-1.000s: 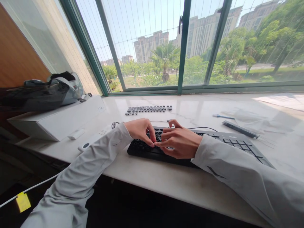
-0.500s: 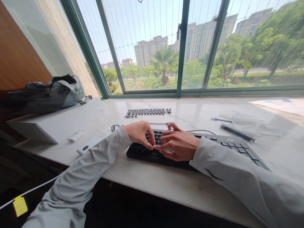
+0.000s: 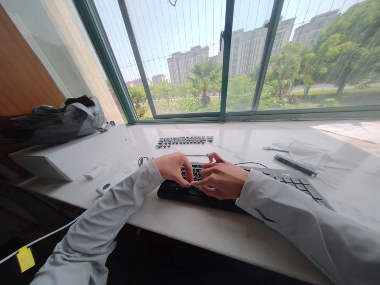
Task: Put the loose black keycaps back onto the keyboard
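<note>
A black keyboard (image 3: pixel 169 192) lies on the white stone-look counter, many of its key positions bare of caps. My left hand (image 3: pixel 173 168) is over its left part, thumb and forefinger closed in a pinch at the front rows. From the other side my right hand (image 3: pixel 224 178) comes in with bent fingers, one raised, its lowest fingertips meeting the left fingertips. Whatever lies between the fingertips is too small and covered to make out. Behind the keyboard, loose dark keycaps (image 3: pixel 184 140) are set out in rows.
To the right lie a thin blue-tipped brush (image 3: pixel 275 149), a long dark strip (image 3: pixel 295 165) and clear plastic film (image 3: pixel 308 148). A white box (image 3: pixel 74 154) bearing a dark bag (image 3: pixel 59 122) stands at the left, near a white device (image 3: pixel 117 180). The counter's front edge (image 3: pixel 202 233) runs below my arms.
Almost nothing differs. The view has shifted slightly, and both hands keep their place at the keyboard with fingertips together.
</note>
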Demonstrator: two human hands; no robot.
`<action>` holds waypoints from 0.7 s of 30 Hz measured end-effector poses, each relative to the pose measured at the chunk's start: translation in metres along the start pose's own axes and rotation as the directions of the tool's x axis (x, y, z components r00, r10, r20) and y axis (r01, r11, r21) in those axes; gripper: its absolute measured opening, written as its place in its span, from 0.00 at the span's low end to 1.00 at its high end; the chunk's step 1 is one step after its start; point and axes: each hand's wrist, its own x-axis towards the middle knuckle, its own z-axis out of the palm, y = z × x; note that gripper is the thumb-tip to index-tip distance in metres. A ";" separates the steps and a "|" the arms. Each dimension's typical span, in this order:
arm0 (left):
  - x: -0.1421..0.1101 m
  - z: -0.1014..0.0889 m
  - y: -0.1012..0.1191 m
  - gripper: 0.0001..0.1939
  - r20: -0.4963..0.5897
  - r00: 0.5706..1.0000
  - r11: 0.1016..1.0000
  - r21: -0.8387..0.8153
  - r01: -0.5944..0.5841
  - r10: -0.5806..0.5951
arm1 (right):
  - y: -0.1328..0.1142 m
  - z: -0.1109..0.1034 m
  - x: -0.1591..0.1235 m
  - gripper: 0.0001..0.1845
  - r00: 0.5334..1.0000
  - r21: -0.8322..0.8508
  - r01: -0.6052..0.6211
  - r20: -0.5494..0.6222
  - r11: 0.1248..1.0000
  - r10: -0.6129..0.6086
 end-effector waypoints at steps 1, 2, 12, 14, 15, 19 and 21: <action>0.000 0.000 0.001 0.10 -0.007 1.000 1.000 0.003 0.003 -0.003 | 0.000 -0.001 0.000 0.14 1.000 0.001 -0.002 0.005 1.000 0.002; -0.001 0.001 0.003 0.09 -0.013 1.000 1.000 0.004 0.006 -0.006 | -0.001 -0.001 0.001 0.14 1.000 0.001 -0.004 0.010 1.000 0.004; 0.001 0.001 -0.004 0.14 -0.011 1.000 0.999 -0.036 0.000 0.000 | -0.002 -0.003 0.002 0.14 1.000 -0.006 -0.004 0.022 1.000 0.004; 0.003 0.003 -0.007 0.14 -0.007 1.000 0.997 -0.080 0.005 -0.006 | -0.003 -0.004 0.003 0.14 1.000 -0.016 0.000 0.025 1.000 0.000; 0.004 0.004 -0.009 0.13 -0.004 1.000 0.995 -0.100 0.012 -0.012 | -0.003 -0.004 0.003 0.14 1.000 -0.020 0.001 0.027 1.000 -0.001; 0.007 0.009 -0.013 0.13 0.000 0.999 0.988 -0.145 0.044 -0.045 | -0.005 -0.005 0.005 0.14 1.000 -0.013 -0.007 0.026 1.000 0.007; 0.008 0.010 -0.015 0.13 -0.002 0.999 0.986 -0.161 0.052 -0.053 | -0.005 -0.005 0.005 0.14 1.000 0.002 -0.015 0.021 1.000 0.015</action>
